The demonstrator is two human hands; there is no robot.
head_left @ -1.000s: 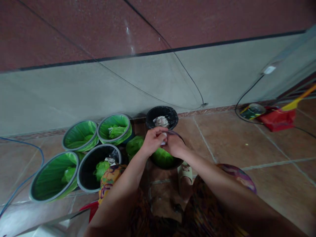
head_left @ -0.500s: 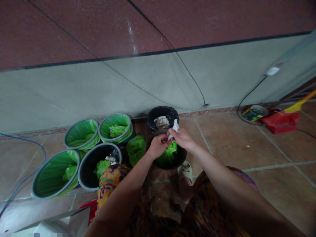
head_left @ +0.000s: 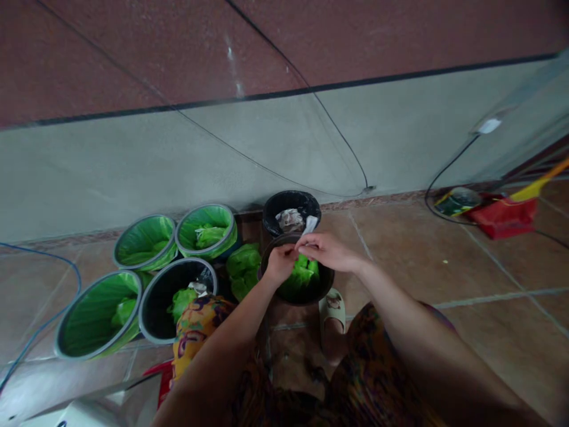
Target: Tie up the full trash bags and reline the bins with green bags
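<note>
My left hand (head_left: 281, 264) and my right hand (head_left: 328, 251) meet fingertip to fingertip over a dark brown bin (head_left: 326, 279). A thin, white crumpled piece (head_left: 311, 224), perhaps plastic or paper, sticks up from behind my right fingers, which are closed on its lower part. The left fingertips are pinched together against the right ones; what lies between them is hidden. Below both hands, a bright green plastic bag (head_left: 303, 274) sits inside the bin.
A black-lined bin (head_left: 272, 219) with crumpled white waste stands behind. Several bins, three green-lined (head_left: 95, 320) and one dark inside (head_left: 155, 308), stand left beside a loose green bag (head_left: 243, 270). A red dustpan (head_left: 507, 218) and a small tub (head_left: 457, 203) lie right. A cable (head_left: 342, 139) hangs along the wall.
My right hand has turned, its fingers now closer over the left fingertips. The white piece leans further left, more of it hidden. The view has shifted slightly.
</note>
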